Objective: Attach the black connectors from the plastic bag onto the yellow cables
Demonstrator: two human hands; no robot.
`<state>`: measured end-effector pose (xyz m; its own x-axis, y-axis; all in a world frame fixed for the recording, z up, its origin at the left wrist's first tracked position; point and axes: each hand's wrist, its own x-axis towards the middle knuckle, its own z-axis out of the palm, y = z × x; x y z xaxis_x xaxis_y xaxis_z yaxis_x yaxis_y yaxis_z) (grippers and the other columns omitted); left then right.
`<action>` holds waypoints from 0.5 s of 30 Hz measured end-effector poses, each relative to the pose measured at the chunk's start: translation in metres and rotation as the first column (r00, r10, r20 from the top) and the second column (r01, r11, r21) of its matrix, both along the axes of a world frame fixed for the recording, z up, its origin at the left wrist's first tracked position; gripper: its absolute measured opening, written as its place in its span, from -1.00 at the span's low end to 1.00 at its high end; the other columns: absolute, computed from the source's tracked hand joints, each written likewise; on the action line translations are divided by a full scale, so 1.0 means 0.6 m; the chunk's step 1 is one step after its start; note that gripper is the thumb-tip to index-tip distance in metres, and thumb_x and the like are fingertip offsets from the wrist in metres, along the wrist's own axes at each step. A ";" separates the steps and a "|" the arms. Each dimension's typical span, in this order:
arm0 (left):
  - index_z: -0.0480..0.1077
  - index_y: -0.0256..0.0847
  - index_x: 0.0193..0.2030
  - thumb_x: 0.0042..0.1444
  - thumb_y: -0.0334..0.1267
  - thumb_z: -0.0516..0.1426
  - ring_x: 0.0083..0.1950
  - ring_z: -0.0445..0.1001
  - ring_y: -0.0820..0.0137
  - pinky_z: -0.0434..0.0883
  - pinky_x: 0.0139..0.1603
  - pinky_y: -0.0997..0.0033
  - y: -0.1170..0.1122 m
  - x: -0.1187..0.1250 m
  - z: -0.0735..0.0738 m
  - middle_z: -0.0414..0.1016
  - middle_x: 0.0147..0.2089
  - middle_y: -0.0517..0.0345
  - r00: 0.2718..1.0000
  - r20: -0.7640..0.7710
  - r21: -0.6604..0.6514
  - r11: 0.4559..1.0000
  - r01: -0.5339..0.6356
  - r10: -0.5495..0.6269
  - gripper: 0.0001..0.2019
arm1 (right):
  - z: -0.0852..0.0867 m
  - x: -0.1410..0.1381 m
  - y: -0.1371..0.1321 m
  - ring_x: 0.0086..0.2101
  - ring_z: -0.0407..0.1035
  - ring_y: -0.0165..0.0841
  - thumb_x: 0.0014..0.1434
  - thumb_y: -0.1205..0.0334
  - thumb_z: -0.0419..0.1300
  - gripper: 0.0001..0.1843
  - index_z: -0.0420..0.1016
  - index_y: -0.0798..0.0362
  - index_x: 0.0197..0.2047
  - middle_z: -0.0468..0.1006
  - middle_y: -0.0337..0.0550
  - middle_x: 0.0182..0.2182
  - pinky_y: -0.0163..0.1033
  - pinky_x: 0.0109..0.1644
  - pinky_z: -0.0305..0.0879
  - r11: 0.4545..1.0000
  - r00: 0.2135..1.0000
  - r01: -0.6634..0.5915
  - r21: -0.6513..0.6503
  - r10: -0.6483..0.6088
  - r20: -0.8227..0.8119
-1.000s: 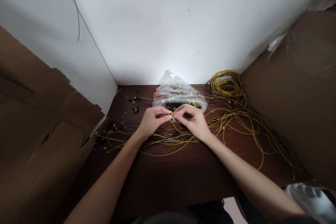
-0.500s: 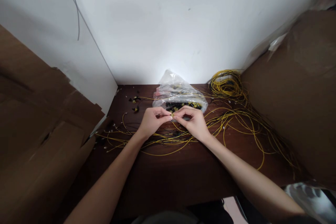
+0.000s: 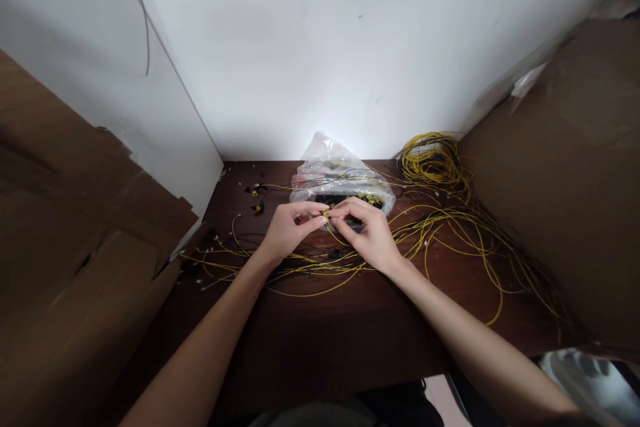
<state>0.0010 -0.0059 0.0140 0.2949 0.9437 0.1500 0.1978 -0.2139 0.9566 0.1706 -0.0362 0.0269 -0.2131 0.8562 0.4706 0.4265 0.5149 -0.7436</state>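
My left hand [image 3: 289, 230] pinches a small yellow-and-black part [image 3: 326, 215] between thumb and forefinger. My right hand [image 3: 369, 230] meets it from the other side, its thumb and finger closed at the same part; what exactly they grip is too small to make out. A yellow wire [image 3: 340, 237] trails below the fingertips. Just behind the hands lies a clear plastic bag [image 3: 333, 159], its mouth showing many black and yellow pieces, partly hidden by my fingers.
Long yellow and black wires [image 3: 300, 268] run across the dark wooden table [image 3: 320, 327]. A coil of yellow wire [image 3: 431, 163] sits at the back right. Small black-yellow parts [image 3: 257, 207] lie left of the bag. Cardboard [image 3: 85, 240] flanks the left, more cardboard [image 3: 560, 200] the right.
My fingertips have shifted slightly and parted a little around the small part, so more of it shows. The bag and wires on the table stay where they were.
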 end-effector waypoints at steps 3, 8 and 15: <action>0.51 -0.25 -0.16 -0.03 -0.25 0.20 -0.29 0.47 0.38 0.38 -0.24 0.40 -0.001 -0.001 0.004 0.56 -0.20 0.06 0.999 -0.012 0.017 0.999 0.044 -0.044 -0.73 | 0.002 0.002 0.000 -0.34 0.36 -0.36 0.16 0.33 0.08 -0.84 0.49 0.02 -0.26 0.47 -0.16 -0.37 -0.23 -0.23 0.28 0.999 0.999 0.030 0.017 -0.030 0.019; 0.52 -0.26 -0.22 -0.03 -0.20 0.20 -0.24 0.47 0.36 0.37 -0.20 0.40 -0.002 -0.001 0.010 0.56 -0.22 0.06 0.997 -0.007 0.014 0.997 0.073 -0.073 -0.76 | -0.002 0.005 0.002 -0.34 0.37 -0.36 0.15 0.32 0.08 -0.86 0.46 0.04 -0.28 0.50 -0.16 -0.35 -0.24 -0.23 0.28 0.997 0.996 0.082 0.001 -0.082 -0.018; 0.48 -0.27 -0.35 -0.06 -0.13 0.22 -0.42 0.38 0.47 0.31 -0.36 0.49 -0.002 -0.002 0.006 0.48 -0.41 0.15 0.999 -0.015 -0.020 0.999 0.050 -0.050 -0.77 | 0.001 0.017 0.011 -0.33 0.40 -0.34 0.14 0.30 0.10 -0.87 0.46 0.07 -0.27 0.53 -0.14 -0.35 -0.24 -0.22 0.31 0.986 0.984 0.160 -0.052 -0.164 -0.075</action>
